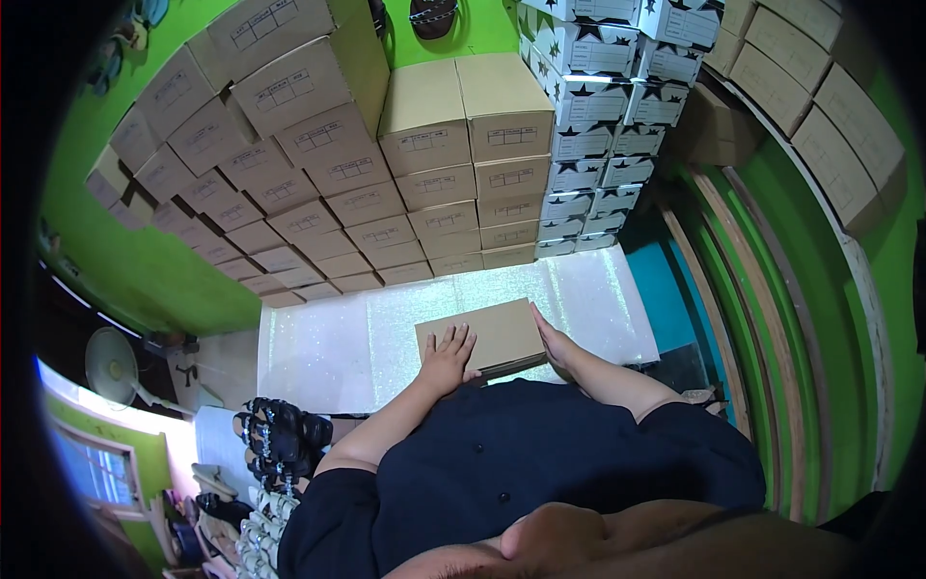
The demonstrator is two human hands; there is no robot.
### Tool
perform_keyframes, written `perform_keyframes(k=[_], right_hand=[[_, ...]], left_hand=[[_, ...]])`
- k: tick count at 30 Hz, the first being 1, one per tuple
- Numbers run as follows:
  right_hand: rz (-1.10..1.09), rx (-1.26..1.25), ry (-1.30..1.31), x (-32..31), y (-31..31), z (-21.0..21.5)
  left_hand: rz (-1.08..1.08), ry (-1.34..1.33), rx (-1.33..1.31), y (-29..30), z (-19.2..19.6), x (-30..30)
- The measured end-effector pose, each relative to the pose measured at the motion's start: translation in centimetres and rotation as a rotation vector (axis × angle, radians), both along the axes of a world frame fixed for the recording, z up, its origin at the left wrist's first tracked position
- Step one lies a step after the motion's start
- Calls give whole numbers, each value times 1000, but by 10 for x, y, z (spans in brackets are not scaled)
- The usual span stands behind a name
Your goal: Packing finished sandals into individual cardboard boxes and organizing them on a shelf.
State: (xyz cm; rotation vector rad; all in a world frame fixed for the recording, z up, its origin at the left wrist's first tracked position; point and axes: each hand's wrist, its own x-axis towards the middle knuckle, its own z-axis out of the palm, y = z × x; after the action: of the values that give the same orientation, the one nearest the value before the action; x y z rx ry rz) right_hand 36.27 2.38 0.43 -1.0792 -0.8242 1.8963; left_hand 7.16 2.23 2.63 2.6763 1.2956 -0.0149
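Observation:
A plain brown cardboard box [494, 328], its lid shut, rests slightly tilted to the left on a shiny whitish tabletop [313, 338], close to my body. My left hand [448, 359] lies on the box's left end, fingers stretched over the lid and thumb at the near edge. Against the right end, my right hand [556, 340] is laid flat with its fingers extended. A dark gap or shadow runs along the box's near side.
Stacked brown boxes [424, 135] line the table's far side, beside white boxes with black stars [588, 106]. Black sandals [280, 439] stand in a cluster at lower left, near a fan [112, 367]. More boxes [820, 116] sit on a right-hand shelf above wooden rails [748, 289].

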Motion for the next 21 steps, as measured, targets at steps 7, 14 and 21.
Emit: perform_keyframes(k=[7,14,21], right_hand=[[-78,77,-74,1,5,-46],[-112,145,-134,-8,-3,-37],[-150,355,-516,-3,2,-31]], left_hand=[[5,2,31,-2,-8,-14],[-13,-36,7,0,-9,-24],[-39,-106,71,2,-21,-45]])
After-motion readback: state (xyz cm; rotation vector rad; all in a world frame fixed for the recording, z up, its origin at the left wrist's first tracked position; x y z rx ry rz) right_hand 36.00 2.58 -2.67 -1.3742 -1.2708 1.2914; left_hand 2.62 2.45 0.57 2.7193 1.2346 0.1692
